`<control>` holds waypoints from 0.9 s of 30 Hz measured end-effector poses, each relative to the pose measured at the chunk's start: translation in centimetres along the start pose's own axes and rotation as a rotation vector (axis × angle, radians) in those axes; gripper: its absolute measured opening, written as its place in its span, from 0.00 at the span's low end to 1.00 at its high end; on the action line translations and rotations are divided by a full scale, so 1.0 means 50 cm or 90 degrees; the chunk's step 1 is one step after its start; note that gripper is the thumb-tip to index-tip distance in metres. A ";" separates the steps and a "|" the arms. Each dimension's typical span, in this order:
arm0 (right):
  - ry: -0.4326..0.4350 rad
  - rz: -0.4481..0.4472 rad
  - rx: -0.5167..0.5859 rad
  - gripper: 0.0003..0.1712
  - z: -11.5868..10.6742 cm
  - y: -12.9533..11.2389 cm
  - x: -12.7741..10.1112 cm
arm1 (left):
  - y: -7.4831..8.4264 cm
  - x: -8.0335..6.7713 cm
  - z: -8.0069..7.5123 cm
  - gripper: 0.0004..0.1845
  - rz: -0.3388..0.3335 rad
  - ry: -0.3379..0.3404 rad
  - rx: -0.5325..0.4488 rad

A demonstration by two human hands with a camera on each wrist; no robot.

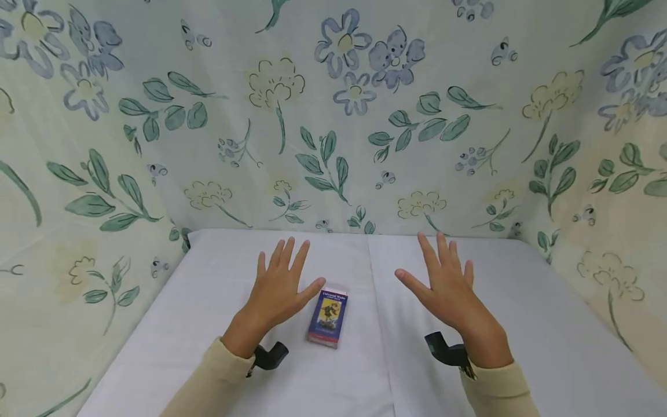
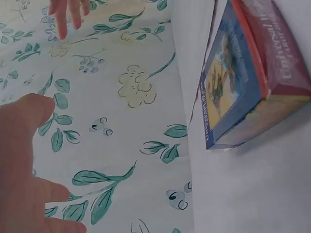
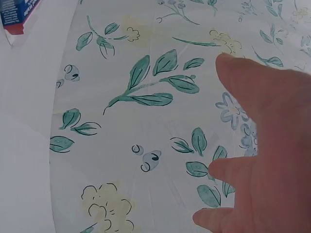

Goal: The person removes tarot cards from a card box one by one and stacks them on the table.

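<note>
A small blue card box (image 1: 328, 317) with a red edge lies flat on the white table (image 1: 208, 301), between my two hands. My left hand (image 1: 281, 286) hovers just left of it, fingers straight and spread, thumb tip close to the box's top corner. My right hand (image 1: 443, 284) is held open to the right of the box, a palm's width away, holding nothing. The left wrist view shows the box (image 2: 243, 82) close up beside my left palm (image 2: 22, 165). In the right wrist view my right hand (image 3: 262, 145) is spread, with the box's corner (image 3: 17, 12) at the top left.
A floral cloth (image 1: 333, 116) with blue flowers and green leaves hangs as a backdrop behind and on both sides of the table. A seam (image 1: 377, 324) runs down the middle of the white table cover. Black wrist mounts (image 1: 271, 354) sit at both cuffs.
</note>
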State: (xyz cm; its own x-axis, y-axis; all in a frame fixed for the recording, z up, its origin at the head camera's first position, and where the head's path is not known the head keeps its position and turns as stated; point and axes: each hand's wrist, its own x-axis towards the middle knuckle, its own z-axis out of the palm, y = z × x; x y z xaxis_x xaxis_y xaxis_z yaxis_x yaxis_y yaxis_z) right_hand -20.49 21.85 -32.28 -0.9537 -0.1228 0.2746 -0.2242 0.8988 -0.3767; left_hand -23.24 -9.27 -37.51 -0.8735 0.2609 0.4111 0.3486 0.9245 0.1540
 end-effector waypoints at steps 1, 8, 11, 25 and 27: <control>0.000 -0.001 0.001 0.54 -0.003 0.002 0.001 | 0.006 0.002 0.005 0.47 -0.001 0.000 0.000; 0.003 -0.004 0.009 0.54 -0.008 0.009 0.003 | 0.042 0.007 0.031 0.50 -0.011 -0.030 0.005; 0.010 -0.009 0.018 0.54 -0.003 0.008 0.003 | 0.046 0.003 0.042 0.50 -0.021 -0.035 0.004; 0.021 -0.002 0.034 0.54 0.001 0.024 0.001 | 0.056 -0.012 0.092 0.51 -0.068 -0.088 -0.029; 0.022 0.001 0.030 0.54 -0.004 0.032 0.003 | 0.064 -0.007 0.098 0.52 -0.078 -0.097 -0.036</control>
State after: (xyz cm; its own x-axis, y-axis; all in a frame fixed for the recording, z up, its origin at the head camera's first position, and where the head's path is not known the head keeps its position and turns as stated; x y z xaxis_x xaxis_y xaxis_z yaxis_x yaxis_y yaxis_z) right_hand -20.97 23.35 -32.68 -0.9468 -0.1064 0.3038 -0.2329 0.8779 -0.4184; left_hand -23.47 -5.03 -41.59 -0.9504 0.1903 0.2460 0.2513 0.9358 0.2472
